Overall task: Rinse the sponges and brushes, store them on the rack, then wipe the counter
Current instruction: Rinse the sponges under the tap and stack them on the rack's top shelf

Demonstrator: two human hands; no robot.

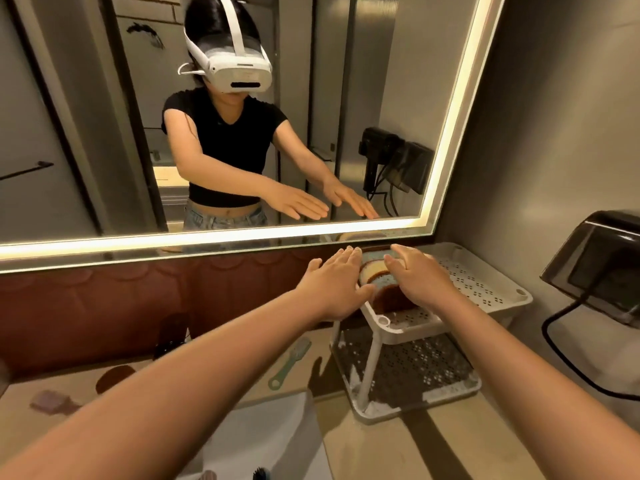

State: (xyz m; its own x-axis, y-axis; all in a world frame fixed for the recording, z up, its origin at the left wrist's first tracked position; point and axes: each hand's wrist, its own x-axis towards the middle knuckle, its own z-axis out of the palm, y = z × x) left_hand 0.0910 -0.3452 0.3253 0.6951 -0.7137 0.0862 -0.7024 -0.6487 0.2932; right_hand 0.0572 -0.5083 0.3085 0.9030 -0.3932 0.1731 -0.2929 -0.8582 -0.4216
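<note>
A white two-tier rack (pixel 485 282) stands on the counter at the right. On its top tier several flat sponges (pixel 375 271), yellow, blue and brown, stand on edge in a row. My left hand (pixel 332 282) lies with straight fingers against the left side of the row. With fingers also straight, my right hand (pixel 415 271) rests on the row's right side. A green brush (pixel 289 362) lies on the counter left of the rack. A brown round sponge (pixel 116 377) and a purple sponge (pixel 48 401) lie at the left.
A white sink (pixel 263 441) sits below my arms. A lit mirror (pixel 242 116) fills the back wall and shows a person's reflection. A dark hair dryer holder (pixel 602 268) with a black cord hangs on the right wall. A black brush (pixel 171 336) leans at the backsplash.
</note>
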